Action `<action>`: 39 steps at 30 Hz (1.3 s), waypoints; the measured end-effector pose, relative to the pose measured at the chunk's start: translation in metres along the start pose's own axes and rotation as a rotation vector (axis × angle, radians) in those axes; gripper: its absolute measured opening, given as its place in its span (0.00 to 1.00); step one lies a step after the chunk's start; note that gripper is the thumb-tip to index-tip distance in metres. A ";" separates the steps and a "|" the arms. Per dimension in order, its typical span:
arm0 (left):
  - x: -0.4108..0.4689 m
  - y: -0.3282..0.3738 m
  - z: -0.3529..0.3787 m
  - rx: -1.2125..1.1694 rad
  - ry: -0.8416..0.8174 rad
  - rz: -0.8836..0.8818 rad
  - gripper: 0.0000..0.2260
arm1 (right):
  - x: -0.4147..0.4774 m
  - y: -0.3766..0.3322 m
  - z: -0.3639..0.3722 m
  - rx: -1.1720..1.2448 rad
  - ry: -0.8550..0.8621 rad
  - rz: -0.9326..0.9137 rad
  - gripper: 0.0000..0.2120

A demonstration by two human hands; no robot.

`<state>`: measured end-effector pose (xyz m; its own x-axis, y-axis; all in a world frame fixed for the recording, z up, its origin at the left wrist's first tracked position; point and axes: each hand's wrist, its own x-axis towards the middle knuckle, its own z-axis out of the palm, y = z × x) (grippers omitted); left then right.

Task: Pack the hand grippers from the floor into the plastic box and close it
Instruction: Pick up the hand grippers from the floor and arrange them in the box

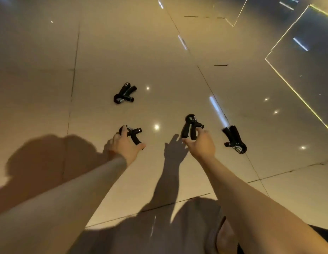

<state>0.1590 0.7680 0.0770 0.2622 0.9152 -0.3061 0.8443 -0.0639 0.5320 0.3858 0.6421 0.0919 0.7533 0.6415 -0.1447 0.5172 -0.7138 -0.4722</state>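
Several black hand grippers with metal springs lie on the glossy beige floor tiles. My left hand [125, 143] is closed over one hand gripper [134, 134], fingers across its head and thumb at the end of a handle. My right hand [201, 143] is spread, with thumb and fingers on either side of the handle ends of a second hand gripper [190, 126], which still rests on the floor. A third hand gripper [124, 93] lies farther away at the centre. Another hand gripper [234, 139] lies to the right of my right hand. The plastic box is not in view.
Shadows of my arms and body fall across the tiles at the left and centre. A dark, reflective panel with a bright yellow edge [295, 92] runs along the right side. My knee and grey clothing [196, 226] fill the bottom edge.
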 end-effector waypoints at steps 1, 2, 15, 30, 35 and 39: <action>0.012 -0.002 0.012 -0.004 0.009 -0.030 0.44 | 0.016 0.003 0.010 -0.019 -0.008 0.009 0.29; 0.025 -0.006 0.026 -0.011 0.017 -0.060 0.46 | 0.033 0.007 0.022 -0.044 -0.020 0.021 0.31; 0.076 -0.030 0.100 0.118 0.141 0.031 0.49 | 0.114 0.025 0.097 -0.193 0.044 0.151 0.39; 0.080 -0.021 0.114 0.094 0.163 0.023 0.46 | 0.077 0.045 0.106 -0.153 0.025 0.055 0.29; 0.064 -0.029 0.110 0.067 0.132 0.023 0.39 | 0.046 0.052 0.101 -0.079 0.002 0.047 0.29; 0.040 -0.029 0.096 0.019 0.138 0.144 0.36 | 0.016 0.054 0.090 -0.034 0.027 0.002 0.28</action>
<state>0.1893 0.7679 -0.0265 0.3151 0.9420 -0.1158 0.8119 -0.2044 0.5469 0.3888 0.6390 -0.0145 0.7648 0.6327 -0.1217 0.5289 -0.7244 -0.4421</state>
